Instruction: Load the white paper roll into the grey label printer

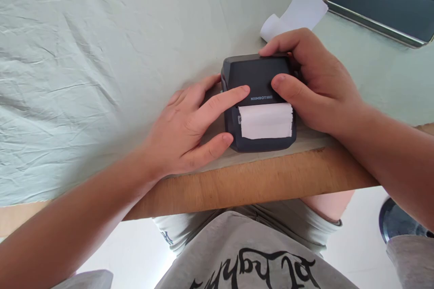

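Note:
A black NIIMBOT label printer (249,74) rests on the cloth-covered table near its front edge. White paper (266,121) sticks out of its front slot and lies over the lower part. My left hand (190,126) is at the printer's left side, index fingertip on the lid, thumb at the lower left corner, fingers apart. My right hand (318,81) grips the upper right part, with the thumb on top and fingers around the back and right side. Some of those right fingers are hidden behind the printer.
A curled white paper strip (298,13) lies behind my right hand. At the back right is a dark phone (383,6). The table's bare wooden edge (254,180) runs along the front. A dark round object (400,221) shows below, at the right.

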Demonstrator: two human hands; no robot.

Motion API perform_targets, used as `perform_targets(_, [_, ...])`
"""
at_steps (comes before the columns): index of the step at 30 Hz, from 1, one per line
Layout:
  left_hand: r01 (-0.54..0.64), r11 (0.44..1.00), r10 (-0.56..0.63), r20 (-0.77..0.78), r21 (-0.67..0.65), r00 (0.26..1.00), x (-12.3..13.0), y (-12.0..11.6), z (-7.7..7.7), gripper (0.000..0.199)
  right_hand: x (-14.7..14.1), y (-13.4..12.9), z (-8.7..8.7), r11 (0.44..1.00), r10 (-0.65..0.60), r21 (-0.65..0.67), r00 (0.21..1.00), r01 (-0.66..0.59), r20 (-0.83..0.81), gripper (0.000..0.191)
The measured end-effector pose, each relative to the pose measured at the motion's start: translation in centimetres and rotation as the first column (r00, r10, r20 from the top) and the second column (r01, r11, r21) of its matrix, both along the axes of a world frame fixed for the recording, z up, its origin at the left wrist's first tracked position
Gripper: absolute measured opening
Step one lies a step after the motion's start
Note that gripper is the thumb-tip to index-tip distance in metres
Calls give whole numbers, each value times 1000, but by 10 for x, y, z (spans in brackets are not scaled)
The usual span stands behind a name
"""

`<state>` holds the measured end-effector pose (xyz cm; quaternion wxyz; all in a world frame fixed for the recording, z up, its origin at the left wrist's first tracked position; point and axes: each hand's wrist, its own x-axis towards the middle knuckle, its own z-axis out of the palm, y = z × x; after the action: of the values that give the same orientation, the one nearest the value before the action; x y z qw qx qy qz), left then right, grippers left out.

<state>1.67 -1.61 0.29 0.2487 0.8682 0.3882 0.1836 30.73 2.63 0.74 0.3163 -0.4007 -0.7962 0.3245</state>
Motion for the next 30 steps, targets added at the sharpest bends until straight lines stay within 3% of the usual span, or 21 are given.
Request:
perform_targets(12, [-7,1000,7,-3,-3,1000,1,-3,-1,78,9,2,-8,999,15,29,999,-16,31,35])
perform_targets(30, [56,984,-62,33,168,997,-5,-8,-13,68,11,-1,-11,997,34,69,999,-35,22,34])
